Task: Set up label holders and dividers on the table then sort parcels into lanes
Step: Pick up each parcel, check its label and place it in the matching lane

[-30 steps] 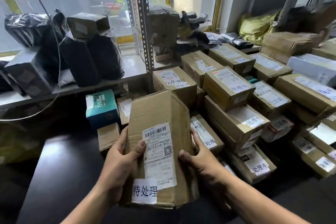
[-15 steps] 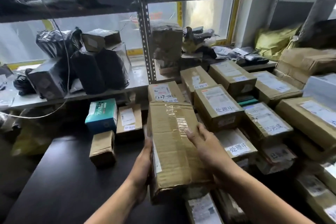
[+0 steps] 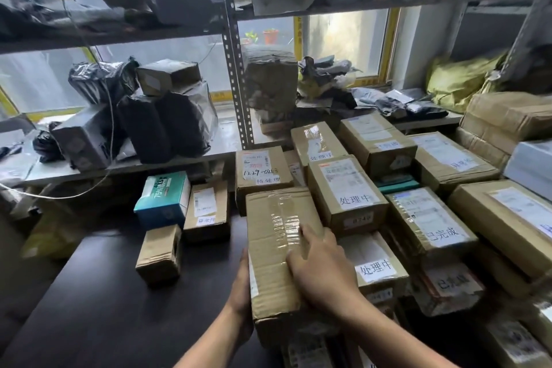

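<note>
A long brown cardboard parcel (image 3: pixel 277 236) lies with its taped side up at the left edge of a pile of labelled parcels. My left hand (image 3: pixel 240 287) lies flat against its left side, fingers pointing forward. My right hand (image 3: pixel 322 269) rests on top of it with the fingers spread over the clear tape. Its shipping label faces away from view. Behind it stands a parcel with a handwritten number (image 3: pixel 260 170), and to its right a parcel with a white Chinese label (image 3: pixel 346 188).
The dark table (image 3: pixel 119 308) stretches to the left. On it stand a teal box (image 3: pixel 162 197), a small labelled box (image 3: pixel 206 209) and a small plain carton (image 3: pixel 159 254). Metal shelving (image 3: pixel 233 69) behind holds black-bagged parcels (image 3: pixel 161 125). Stacked cartons fill the right side.
The parcel was held upright with its label toward me; it has been turned over and laid flat, tape side up, against the pile. My right hand moved from its side onto its top.
</note>
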Action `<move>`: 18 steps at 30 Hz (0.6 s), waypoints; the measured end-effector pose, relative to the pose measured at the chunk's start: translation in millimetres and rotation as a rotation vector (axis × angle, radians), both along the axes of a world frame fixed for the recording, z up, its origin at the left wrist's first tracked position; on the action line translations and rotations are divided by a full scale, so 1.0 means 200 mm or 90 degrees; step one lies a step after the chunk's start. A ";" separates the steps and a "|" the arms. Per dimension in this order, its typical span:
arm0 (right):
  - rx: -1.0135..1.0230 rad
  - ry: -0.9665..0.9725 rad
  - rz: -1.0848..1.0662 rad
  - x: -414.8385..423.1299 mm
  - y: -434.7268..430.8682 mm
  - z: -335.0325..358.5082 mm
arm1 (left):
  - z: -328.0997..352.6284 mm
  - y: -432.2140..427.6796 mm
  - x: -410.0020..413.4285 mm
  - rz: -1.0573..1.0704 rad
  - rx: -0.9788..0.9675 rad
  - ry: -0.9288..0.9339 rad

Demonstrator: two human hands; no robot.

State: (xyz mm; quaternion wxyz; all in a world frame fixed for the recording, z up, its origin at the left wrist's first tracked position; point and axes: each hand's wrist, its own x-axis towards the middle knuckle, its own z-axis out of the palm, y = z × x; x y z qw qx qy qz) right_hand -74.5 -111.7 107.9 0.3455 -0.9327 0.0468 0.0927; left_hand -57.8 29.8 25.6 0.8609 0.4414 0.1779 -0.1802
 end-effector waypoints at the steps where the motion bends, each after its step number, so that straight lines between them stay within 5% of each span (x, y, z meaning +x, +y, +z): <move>1: -0.014 -0.005 0.013 0.00 0.01 -0.01 | -0.01 0.01 0.01 0.007 -0.010 0.008; 8: -0.087 -0.031 0.063 0.00 0.00 -0.05 | -0.09 0.04 0.00 -0.035 0.023 0.010; 12: -0.115 -0.123 0.103 -0.01 -0.02 -0.02 | -0.05 0.05 -0.03 -0.062 0.148 -0.011; 15: -0.130 -0.199 0.135 0.00 -0.01 0.06 | 0.03 0.10 -0.01 -0.020 0.327 -0.054; 18: -0.143 -0.261 0.164 0.07 0.04 0.15 | 0.16 0.23 0.04 -0.006 0.687 -0.155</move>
